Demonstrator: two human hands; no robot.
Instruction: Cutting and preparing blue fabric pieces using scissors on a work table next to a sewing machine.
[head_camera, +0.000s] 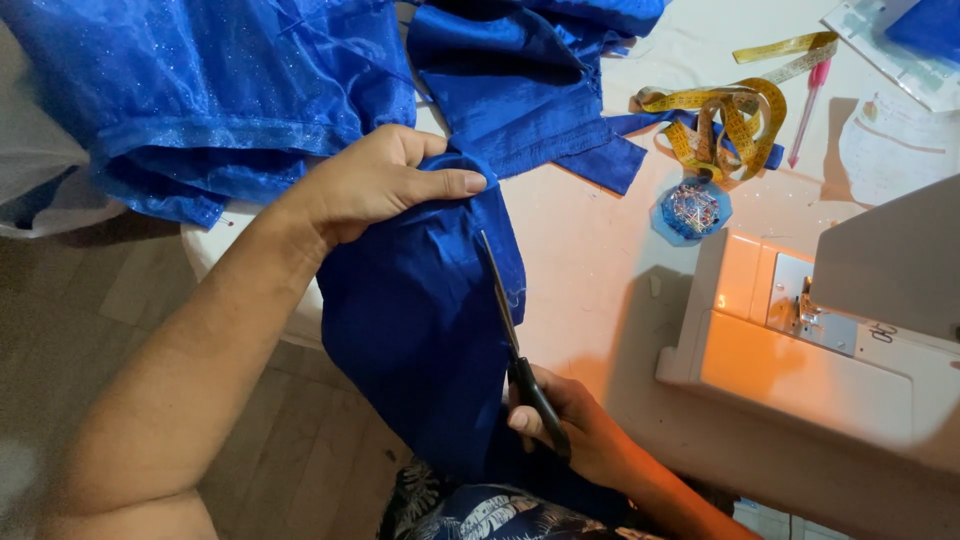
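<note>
White bench (590, 290), seen from above, with wood-look floor showing past its left edge. At the bench's left edge a strip of blue cloth (420, 330) hangs down toward the person's lap, joined at the top to a larger heap of sheer, glittery blue fabric (190, 90) lying across the far left corner. The left hand (380, 185) pinches the top of the strip, fingers (450, 185) closed together on a fold, holding it taut. The right hand (575, 425), fingers wrapped through the dark handles, holds scissors (510, 320) whose blades point up along the strip's right edge; whether the blades are parted cannot be told from this view. Near the bench's right edge stands a white sewing machine (790, 350) with its lamp lit; behind it lie a coiled yellow tape measure (725, 125), a blue pin holder (692, 210) and a pink pen (808, 110). Judgement: a clean cut depends on steady tension from the upper hand, blades kept parallel to the edge, long strokes, and the thumb kept clear of the tips.
</note>
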